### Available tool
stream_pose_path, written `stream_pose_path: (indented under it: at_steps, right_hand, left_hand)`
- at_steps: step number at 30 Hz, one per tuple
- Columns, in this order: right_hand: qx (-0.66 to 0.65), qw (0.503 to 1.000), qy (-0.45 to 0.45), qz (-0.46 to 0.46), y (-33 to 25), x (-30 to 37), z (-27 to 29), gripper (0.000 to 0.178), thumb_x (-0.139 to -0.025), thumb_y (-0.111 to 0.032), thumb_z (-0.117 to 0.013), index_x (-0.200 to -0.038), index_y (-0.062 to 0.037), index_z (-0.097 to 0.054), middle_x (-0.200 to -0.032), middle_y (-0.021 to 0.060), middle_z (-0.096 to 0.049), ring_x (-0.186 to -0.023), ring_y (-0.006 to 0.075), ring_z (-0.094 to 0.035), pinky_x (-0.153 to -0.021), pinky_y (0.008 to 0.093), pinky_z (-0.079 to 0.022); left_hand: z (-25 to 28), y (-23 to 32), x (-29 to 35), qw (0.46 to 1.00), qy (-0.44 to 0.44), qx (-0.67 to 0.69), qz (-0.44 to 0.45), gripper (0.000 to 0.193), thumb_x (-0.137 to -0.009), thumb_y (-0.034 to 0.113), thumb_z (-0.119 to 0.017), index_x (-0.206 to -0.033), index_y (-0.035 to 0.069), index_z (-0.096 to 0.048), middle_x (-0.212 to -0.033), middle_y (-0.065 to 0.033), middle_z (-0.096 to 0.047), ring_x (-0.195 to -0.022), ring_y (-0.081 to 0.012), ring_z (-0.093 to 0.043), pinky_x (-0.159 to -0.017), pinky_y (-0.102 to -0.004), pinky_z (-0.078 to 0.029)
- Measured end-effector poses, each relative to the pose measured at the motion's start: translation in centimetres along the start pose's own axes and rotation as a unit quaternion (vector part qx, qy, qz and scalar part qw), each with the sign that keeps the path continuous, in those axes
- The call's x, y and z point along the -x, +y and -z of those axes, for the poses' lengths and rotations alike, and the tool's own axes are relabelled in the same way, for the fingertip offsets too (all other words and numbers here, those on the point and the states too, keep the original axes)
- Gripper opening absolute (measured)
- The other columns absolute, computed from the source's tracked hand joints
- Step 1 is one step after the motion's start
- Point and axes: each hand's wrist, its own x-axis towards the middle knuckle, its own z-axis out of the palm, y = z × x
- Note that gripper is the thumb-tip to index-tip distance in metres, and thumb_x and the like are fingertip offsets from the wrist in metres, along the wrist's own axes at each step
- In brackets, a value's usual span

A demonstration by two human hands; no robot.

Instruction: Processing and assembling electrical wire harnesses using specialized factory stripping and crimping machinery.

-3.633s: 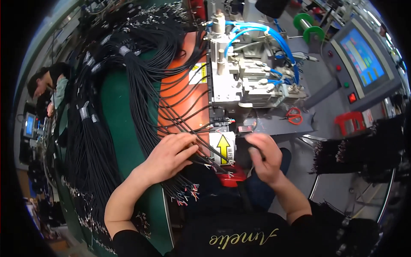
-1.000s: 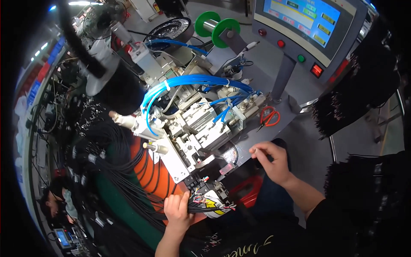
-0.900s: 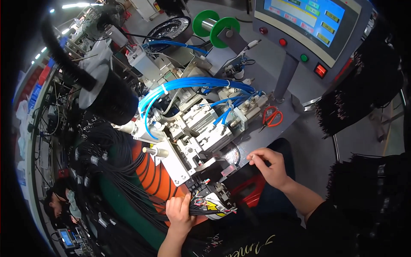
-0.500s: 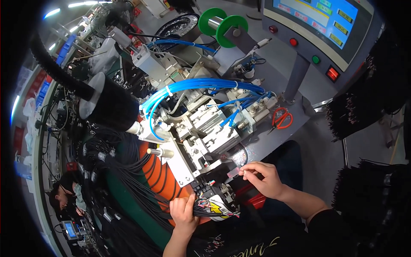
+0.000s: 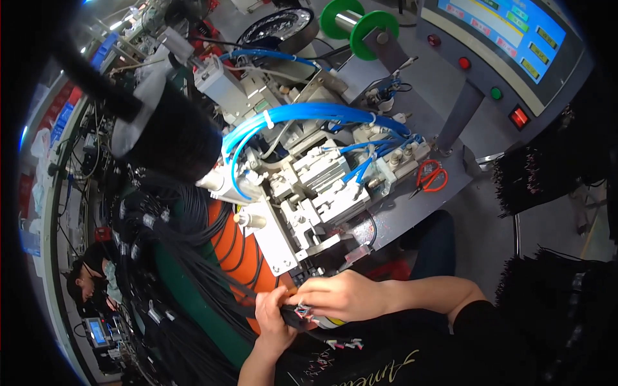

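My left hand (image 5: 274, 320) is closed round black cables (image 5: 215, 273) at the near side of the bench machine. Stripped cable ends with thin coloured wires (image 5: 302, 312) stick out beside its fingers. From the right, my right hand (image 5: 347, 296) reaches across, its fingers pinched on a black cable next to my left fingertips. The fingers partly hide the spot where they grip. More coloured wire ends (image 5: 344, 344) hang just below the right hand. Beyond both hands stands the metal machine (image 5: 322, 186) with blue air hoses (image 5: 315, 112).
Red-handled scissors (image 5: 431, 177) lie on the grey machine table (image 5: 412, 206). Behind are a green wire spool (image 5: 367, 32) and a screen panel (image 5: 515, 38) with buttons. A black lamp-like cylinder (image 5: 170, 138) overhangs the left. Cable bundles hang right (image 5: 541, 293). Another person (image 5: 90, 280) sits far left.
My right hand has moved left and down from the machine's front to the cables at my left hand. It now covers part of the bundle. The view has shifted slightly.
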Motion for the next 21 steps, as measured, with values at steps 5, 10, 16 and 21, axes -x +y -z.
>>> stream_pose_path:
  at_steps: [5, 10, 16, 21]
  right_hand:
    - [-0.040, 0.998, -0.031, -0.024, 1.5, 0.1, -0.9, 0.030, -0.082, 0.002, -0.068, -0.112, 0.0018, -0.065, -0.097, 0.0145, -0.067, -0.076, 0.0265, -0.067, -0.066, 0.0307, -0.053]
    - [-0.185, 0.946, 0.013, -0.267, -1.1, -1.0, 0.5, 0.023, -0.083, 0.005, -0.065, -0.106, 0.0023, -0.067, -0.098, 0.0125, -0.068, -0.076, 0.0196, -0.067, -0.067, 0.0295, -0.053]
    - [-0.159, 0.982, 0.015, -0.106, 1.4, 0.4, 0.0, 0.021, -0.086, 0.004, -0.064, -0.107, 0.0043, -0.066, -0.098, 0.0100, -0.065, -0.078, 0.0109, -0.064, -0.067, 0.0231, -0.051]
    - [-0.274, 0.926, 0.034, -0.257, 0.3, 0.5, 0.3, 0.022, -0.089, 0.005, -0.060, -0.110, 0.0040, -0.065, -0.095, 0.0101, -0.066, -0.084, 0.0127, -0.064, -0.069, 0.0226, -0.051]
  left_hand:
    - [0.3, -0.7, -1.3, 1.000, -0.007, 0.008, -0.023, 0.035, -0.078, 0.007, -0.072, -0.110, 0.002, -0.060, -0.078, -0.0058, -0.062, -0.065, -0.0264, -0.058, -0.065, -0.0381, -0.042]
    - [1.7, -0.5, -1.0, 0.995, -0.060, -0.006, -0.079, 0.032, -0.078, 0.009, -0.072, -0.108, 0.003, -0.062, -0.078, -0.0069, -0.063, -0.063, -0.0249, -0.059, -0.060, -0.0362, -0.043]
    - [0.0, -0.8, -2.2, 0.993, -0.061, 0.086, -0.052, 0.031, -0.077, 0.011, -0.073, -0.106, 0.003, -0.064, -0.076, -0.0077, -0.063, -0.060, -0.0230, -0.059, -0.056, -0.0345, -0.042]
    - [0.3, -1.1, -2.1, 0.984, -0.078, 0.152, -0.051, 0.039, -0.071, 0.012, -0.076, -0.107, 0.002, -0.065, -0.077, -0.0071, -0.065, -0.061, -0.0228, -0.061, -0.054, -0.0341, -0.041]
